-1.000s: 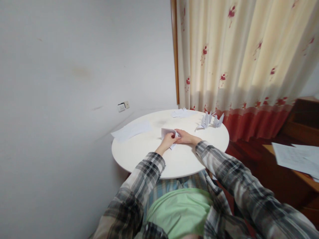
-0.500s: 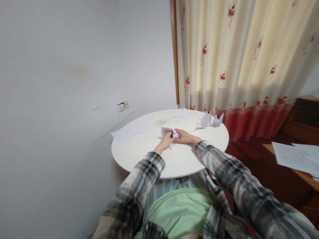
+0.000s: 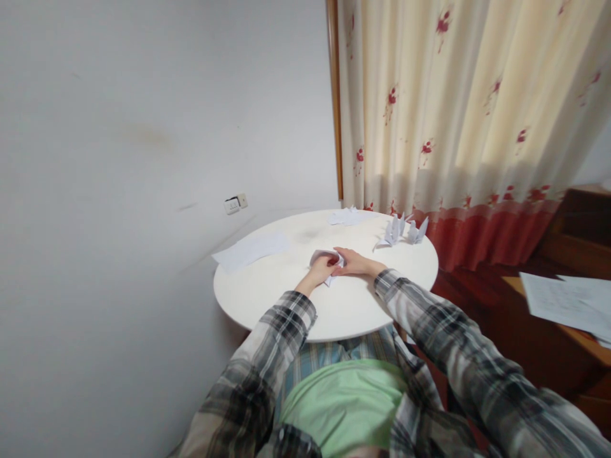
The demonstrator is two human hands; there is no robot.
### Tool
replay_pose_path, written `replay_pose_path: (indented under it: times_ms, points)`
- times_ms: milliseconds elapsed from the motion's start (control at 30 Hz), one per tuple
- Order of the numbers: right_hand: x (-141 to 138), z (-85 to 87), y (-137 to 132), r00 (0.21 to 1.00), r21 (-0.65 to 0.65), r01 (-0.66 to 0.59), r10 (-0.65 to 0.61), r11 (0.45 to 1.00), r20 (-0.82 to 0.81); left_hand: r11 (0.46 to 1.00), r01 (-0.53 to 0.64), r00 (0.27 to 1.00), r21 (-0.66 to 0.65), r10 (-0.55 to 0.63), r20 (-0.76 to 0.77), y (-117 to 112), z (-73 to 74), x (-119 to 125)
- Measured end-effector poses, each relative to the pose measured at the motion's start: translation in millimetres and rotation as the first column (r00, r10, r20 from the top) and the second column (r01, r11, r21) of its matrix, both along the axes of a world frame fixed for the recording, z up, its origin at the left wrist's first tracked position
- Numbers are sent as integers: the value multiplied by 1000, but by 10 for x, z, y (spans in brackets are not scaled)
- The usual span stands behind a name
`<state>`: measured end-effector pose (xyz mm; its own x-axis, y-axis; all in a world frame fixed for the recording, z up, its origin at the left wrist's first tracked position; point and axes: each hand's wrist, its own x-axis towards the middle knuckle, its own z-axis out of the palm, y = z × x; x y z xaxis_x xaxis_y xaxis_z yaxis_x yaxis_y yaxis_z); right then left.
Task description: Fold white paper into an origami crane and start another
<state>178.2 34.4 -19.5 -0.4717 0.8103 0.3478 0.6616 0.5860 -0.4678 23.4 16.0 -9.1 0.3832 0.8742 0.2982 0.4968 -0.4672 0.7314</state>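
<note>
Both my hands hold one folded piece of white paper (image 3: 319, 254) just above the middle of a round white table (image 3: 267, 299). My left hand (image 3: 321, 270) grips it from the near left, fingers curled inward at its inner side. From the right, my right hand (image 3: 351, 261) closes on the paper's right edge. A small paper point sticks out below, between the hands. Fingers cover much of the folds. Folded paper cranes (image 3: 395, 230) stand at the table's right rear, with another crane (image 3: 418, 231) beside them.
Flat white sheets (image 3: 251, 250) lie at the table's left edge. More paper pieces (image 3: 348, 217) are at the back. A wall with a socket (image 3: 232, 205) borders the left, a curtain (image 3: 420, 127) the rear. Papers (image 3: 563, 299) lie on wooden furniture at right.
The paper's upper left flap has come down and curved toward my left hand, whose fingers have shifted slightly inward. My right hand has stayed almost in place.
</note>
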Motion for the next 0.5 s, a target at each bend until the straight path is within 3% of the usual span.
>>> replay_pose_path:
  times_ms: [300, 500]
  points:
    - [1, 13, -7, 1000, -29, 7, -8, 1000, -29, 987, -91, 973, 136, 117, -197, -33, 47, -3]
    - [14, 37, -41, 995, -37, -41, 37, 998, -90, 988, -71, 978, 137, 96, -187, -25, 28, -5]
